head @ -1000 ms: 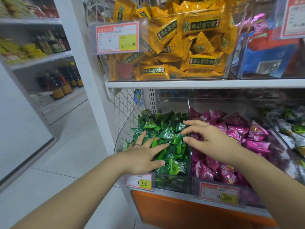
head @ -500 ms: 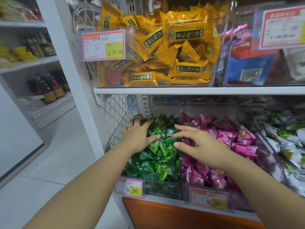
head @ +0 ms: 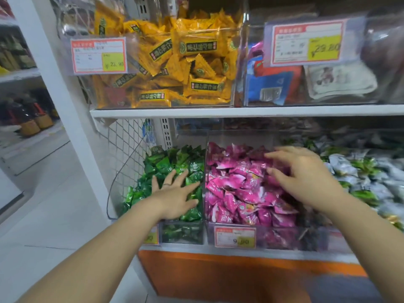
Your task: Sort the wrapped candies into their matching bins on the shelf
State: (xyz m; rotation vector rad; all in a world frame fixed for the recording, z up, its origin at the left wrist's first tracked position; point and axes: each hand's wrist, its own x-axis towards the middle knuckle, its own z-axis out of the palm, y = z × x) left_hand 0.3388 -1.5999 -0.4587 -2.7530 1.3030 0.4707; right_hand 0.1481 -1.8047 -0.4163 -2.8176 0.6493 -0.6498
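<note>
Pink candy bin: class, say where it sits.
Head view, lower shelf: pink candy bin sits between the green candy bin (left) and silver-wrapped candies, under the right hand.

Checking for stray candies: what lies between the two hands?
In the head view, a few green candies, the clear bin wall and pink candies lie between the left hand and right hand.

Retail shop, sweets aisle. Fittings: white shelf (head: 240, 111) holding clear bins (head: 240, 136) of loose wrapped stock, with yellow candies (head: 185, 62) above, green candies (head: 175, 162) and pink candies (head: 236, 182) below. Printed price tags (head: 99, 55) on bin fronts. Far left: further racks of bottles (head: 32, 121).
</note>
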